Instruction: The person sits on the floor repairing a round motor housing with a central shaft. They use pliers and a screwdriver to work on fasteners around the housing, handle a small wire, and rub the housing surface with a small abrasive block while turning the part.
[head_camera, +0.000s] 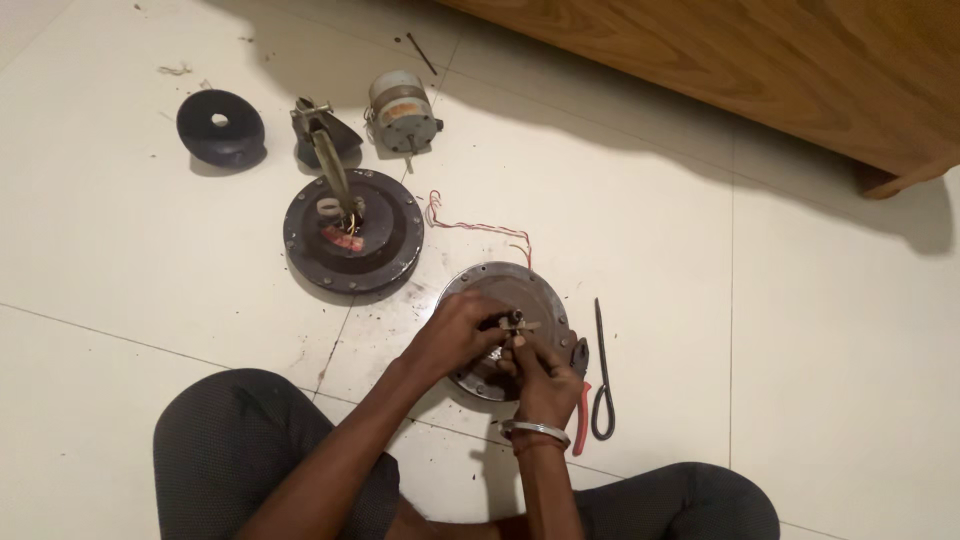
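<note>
I sit on a tiled floor with a round grey metal motor cover (525, 285) lying in front of me. My left hand (455, 335) rests on the cover's near left side, fingers curled around the short shaft (517, 320) at its centre. My right hand (543, 375), with a metal bangle on the wrist, pinches the same shaft from the near side. Both hands hide most of the cover's middle. Red wires (470, 226) trail from the cover's far edge.
A dark round motor body (352, 238) with a rod and copper windings lies to the left. Beyond it are a black domed cap (220, 127), a metal bracket (322, 125) and a small cylindrical motor (401, 112). Red-handled pliers (581, 400) and a black loop tool (602, 375) lie right. Wooden furniture (780, 60) stands behind.
</note>
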